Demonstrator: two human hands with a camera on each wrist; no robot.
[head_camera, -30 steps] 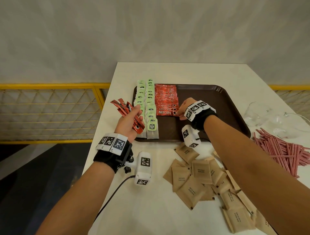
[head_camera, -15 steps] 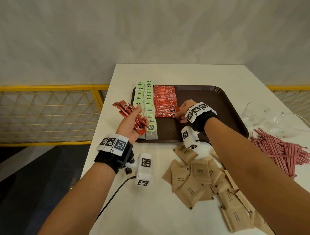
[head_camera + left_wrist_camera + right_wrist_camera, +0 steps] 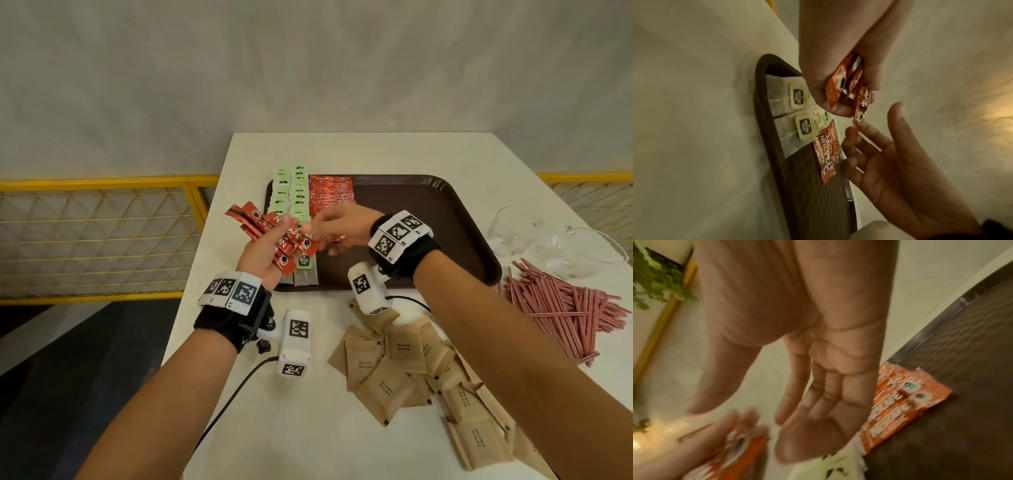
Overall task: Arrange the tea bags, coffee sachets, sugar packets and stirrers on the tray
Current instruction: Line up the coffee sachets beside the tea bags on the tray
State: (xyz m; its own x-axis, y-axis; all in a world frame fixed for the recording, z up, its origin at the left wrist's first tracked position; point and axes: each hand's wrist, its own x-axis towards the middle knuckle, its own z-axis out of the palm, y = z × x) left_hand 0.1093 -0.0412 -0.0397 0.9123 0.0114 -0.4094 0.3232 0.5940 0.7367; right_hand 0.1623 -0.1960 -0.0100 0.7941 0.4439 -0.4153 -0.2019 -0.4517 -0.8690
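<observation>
My left hand grips a fanned bundle of red coffee sachets above the tray's near left corner. My right hand reaches left toward that bundle with relaxed, straight fingers. In the left wrist view its fingertips are at the lower end of one hanging sachet, with the thumb apart from it. The brown tray carries two columns of green-tagged tea bags along its left side. A row of red coffee sachets lies beside them.
Brown sugar packets lie heaped on the white table in front of the tray. A pile of red-striped stirrers lies at the right, with two glass cups behind it. A yellow railing runs past the table's left edge.
My right hand has left the sachet row on the tray and swung left to the bundle. My left hand has lifted the bundle slightly toward it.
</observation>
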